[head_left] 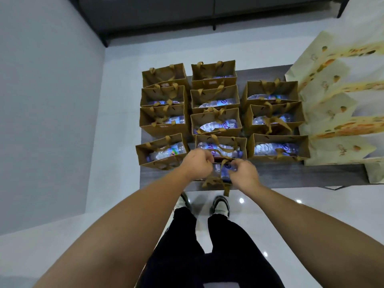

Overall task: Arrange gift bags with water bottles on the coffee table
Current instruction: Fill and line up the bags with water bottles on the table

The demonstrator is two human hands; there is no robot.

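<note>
Several brown paper gift bags [216,98] with ribbon handles stand in three rows on the dark coffee table [291,173], each with a water bottle [274,148] lying inside. At the table's near edge, a further brown bag [223,179] with a bottle in it sits between my hands. My left hand [198,164] grips its left rim, fingers curled. My right hand [244,173] pinches its ribbon handle and right rim. Most of this bag is hidden by my hands.
Several cream patterned paper bags [332,113] lie overlapped along the table's right side. A dark sofa [166,15] stands beyond the table. Glossy white floor surrounds the table; my legs and shoes [220,204] are at its near edge.
</note>
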